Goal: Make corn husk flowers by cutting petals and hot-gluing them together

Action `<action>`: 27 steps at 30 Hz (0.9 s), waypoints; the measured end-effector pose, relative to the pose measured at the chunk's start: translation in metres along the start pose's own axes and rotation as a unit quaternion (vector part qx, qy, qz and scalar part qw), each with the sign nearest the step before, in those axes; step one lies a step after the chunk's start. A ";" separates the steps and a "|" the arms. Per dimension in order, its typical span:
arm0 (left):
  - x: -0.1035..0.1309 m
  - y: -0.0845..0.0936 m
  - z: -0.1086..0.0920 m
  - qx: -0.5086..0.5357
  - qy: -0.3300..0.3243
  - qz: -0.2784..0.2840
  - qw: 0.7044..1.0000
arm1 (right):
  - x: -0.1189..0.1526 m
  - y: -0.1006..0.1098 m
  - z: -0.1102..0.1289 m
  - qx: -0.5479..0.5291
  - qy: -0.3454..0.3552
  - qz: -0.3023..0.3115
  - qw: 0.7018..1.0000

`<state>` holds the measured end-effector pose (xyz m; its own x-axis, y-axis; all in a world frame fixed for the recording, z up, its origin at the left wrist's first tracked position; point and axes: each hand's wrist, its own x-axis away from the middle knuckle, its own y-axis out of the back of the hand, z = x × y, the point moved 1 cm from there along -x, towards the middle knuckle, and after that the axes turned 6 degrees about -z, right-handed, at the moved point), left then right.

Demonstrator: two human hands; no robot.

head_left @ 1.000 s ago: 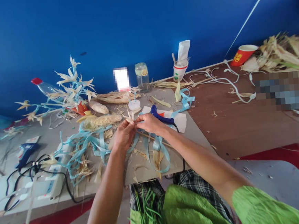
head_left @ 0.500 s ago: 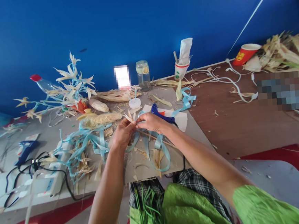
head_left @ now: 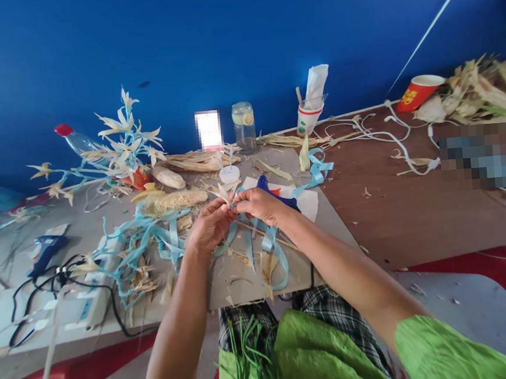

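The left hand (head_left: 209,223) is pinching a pale husk flower (head_left: 222,193) low down between thumb and fingers, and the flower's pointed petals are standing up and away from the body out of the grip. The right hand (head_left: 258,205) is meeting it at the flower's base, its fingers bending inward; what exactly they are pinching there is too small to tell. Just beyond the grip a white round disc (head_left: 229,174) is holding thin pale blue stems upright. Beyond the right hand, and partly hidden by it, a blue glue gun (head_left: 262,183) is lying on a white sheet (head_left: 309,205). Nearer the body than the grip, a loop of light blue ribbon (head_left: 281,269) is curling beside a dry husk piece (head_left: 269,267). Left of the grip, light blue branches (head_left: 130,246) are lying tangled, and farther off a branching husk-flower arrangement (head_left: 120,147) is standing near the wall (head_left: 241,38).
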<state>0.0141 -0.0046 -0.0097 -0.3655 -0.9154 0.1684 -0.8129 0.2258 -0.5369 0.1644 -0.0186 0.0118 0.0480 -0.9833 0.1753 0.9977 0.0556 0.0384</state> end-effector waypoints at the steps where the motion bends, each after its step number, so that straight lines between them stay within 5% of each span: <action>1: 0.000 0.000 0.001 -0.004 -0.003 -0.001 1.000 | -0.001 0.000 0.000 -0.024 -0.009 0.019 1.000; 5: -0.002 0.002 0.004 -0.011 -0.012 -0.026 1.000 | -0.002 -0.001 -0.001 -0.040 -0.011 0.055 0.998; 13: -0.005 0.003 0.010 -0.012 0.010 -0.042 0.999 | -0.006 -0.005 -0.008 0.126 0.046 -0.064 0.989; 27: -0.005 -0.003 0.012 0.003 0.000 -0.064 0.998 | 0.002 -0.019 -0.006 0.248 0.113 -0.102 0.957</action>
<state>0.0237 -0.0045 -0.0187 -0.2589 -0.9369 0.2350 -0.8504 0.1057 -0.5153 0.1462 -0.0222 0.0056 -0.0806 -0.9916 -0.1008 0.8447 -0.1216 0.5212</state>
